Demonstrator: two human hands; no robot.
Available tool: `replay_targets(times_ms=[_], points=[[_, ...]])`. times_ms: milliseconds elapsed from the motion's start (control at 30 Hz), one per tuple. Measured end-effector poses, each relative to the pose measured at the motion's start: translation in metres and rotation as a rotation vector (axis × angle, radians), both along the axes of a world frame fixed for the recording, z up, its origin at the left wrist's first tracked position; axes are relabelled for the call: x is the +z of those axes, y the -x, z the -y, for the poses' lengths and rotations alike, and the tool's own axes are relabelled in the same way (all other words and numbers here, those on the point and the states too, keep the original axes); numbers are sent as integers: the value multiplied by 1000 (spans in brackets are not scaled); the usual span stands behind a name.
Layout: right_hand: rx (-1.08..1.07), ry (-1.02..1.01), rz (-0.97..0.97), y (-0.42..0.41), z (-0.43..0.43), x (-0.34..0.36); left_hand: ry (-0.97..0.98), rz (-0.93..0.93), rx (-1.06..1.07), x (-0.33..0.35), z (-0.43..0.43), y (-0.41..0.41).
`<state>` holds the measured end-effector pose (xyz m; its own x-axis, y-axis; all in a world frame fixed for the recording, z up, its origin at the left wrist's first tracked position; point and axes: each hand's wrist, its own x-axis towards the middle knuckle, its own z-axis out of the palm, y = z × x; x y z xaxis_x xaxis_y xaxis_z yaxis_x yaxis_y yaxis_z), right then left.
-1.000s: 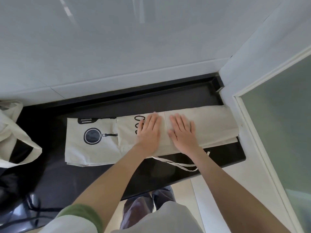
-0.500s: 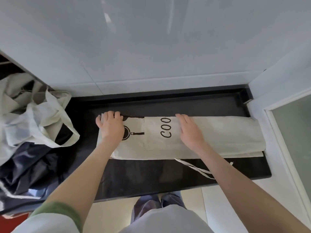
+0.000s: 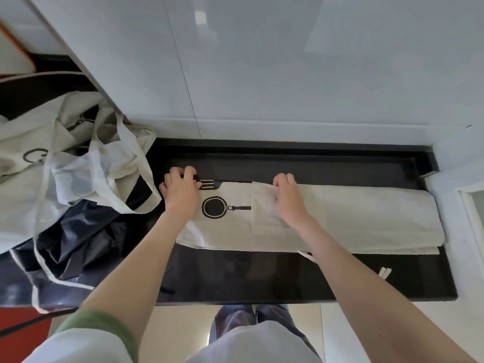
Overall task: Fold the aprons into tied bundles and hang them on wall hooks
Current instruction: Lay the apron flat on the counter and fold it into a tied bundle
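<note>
A cream apron [image 3: 353,216], folded into a long strip with a black pan and fork print, lies on the black counter [image 3: 248,279]. My left hand [image 3: 180,191] curls its fingers over the far left corner of the strip. My right hand [image 3: 288,197] grips the strip's far edge near the middle, fingers curled over it. A thin cream tie [image 3: 383,272] trails from under the strip onto the counter at the front right.
A heap of other cream aprons [image 3: 65,158] and dark fabric [image 3: 78,239] fills the counter's left side. A glossy white wall [image 3: 288,74] rises behind the counter. A white frame [image 3: 466,205] borders the right end.
Both hands went from lying flat on the strip to curling over its far edge. The left hand reached the left end. The view shifted left.
</note>
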<state>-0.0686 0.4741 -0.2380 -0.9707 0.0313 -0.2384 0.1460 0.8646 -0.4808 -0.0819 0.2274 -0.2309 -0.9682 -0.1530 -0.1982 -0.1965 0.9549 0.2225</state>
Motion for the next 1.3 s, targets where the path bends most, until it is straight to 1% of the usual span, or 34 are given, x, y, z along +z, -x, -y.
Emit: replay_targets(times_ms=[67, 100, 167, 233, 300, 367, 433, 467, 533, 600, 667, 733, 767, 867, 900, 933, 1000, 1067, 1100, 1133, 1167, 1200, 1267, 1300], points=[[-45, -123, -19, -5, 6, -1, 58, -76, -83, -4, -2, -13], [-70, -181, -29, -10, 9, -1, 78, -101, -178, -5, -6, -19], [-59, -207, -79, -19, 23, 1, 106, -48, -370, -10, -13, -28], [97, -213, -104, -27, 37, -1, 103, 74, -434, -17, -16, -34], [282, -305, -53, -34, 42, -10, 140, 73, -440, -21, -14, -39], [328, -384, -24, -38, 38, -19, 166, 78, -441, -24, -13, -39], [323, -418, -27, -39, 35, -23, 146, 67, -367, -24, -12, -39], [328, -421, -22, -39, 35, -23, 89, 24, -264, -22, -12, -41], [331, -418, -10, -38, 36, -24, -59, -68, 31, -14, -14, -45], [331, -418, 7, -37, 35, -24, -167, -39, 298, -3, -15, -46], [331, -415, 17, -38, 36, -24, -296, 48, 450, 7, -14, -44], [325, -418, 12, -38, 37, -23, -410, 167, 498, 11, -9, -39], [327, -430, 7, -38, 37, -21, -435, 220, 498, 10, -5, -36], [357, -440, 1, -39, 38, -17, -348, 343, 374, 11, 5, -31], [372, -424, -24, -39, 39, -15, -333, 350, 339, 11, 8, -29], [392, -395, -62, -40, 41, -12, -371, 343, 334, 13, 9, -29], [451, -318, -145, -41, 48, -7, -524, 325, 372, 16, 10, -30], [520, -219, -251, -43, 58, -4, -620, 333, 399, 21, 11, -29], [551, -153, -262, -45, 64, -1, -659, 346, 396, 25, 11, -28], [561, -80, -220, -46, 69, 4, -705, 355, 382, 27, 11, -28], [539, 4, -119, -46, 73, 8, -767, 358, 370, 31, 11, -27], [469, 96, -2, -44, 76, 12, -826, 365, 352, 33, 11, -26], [234, 362, 210, -38, 81, 21, -918, 374, 295, 41, 8, -26], [126, 544, 292, -35, 83, 27, -969, 384, 258, 45, 5, -27]])
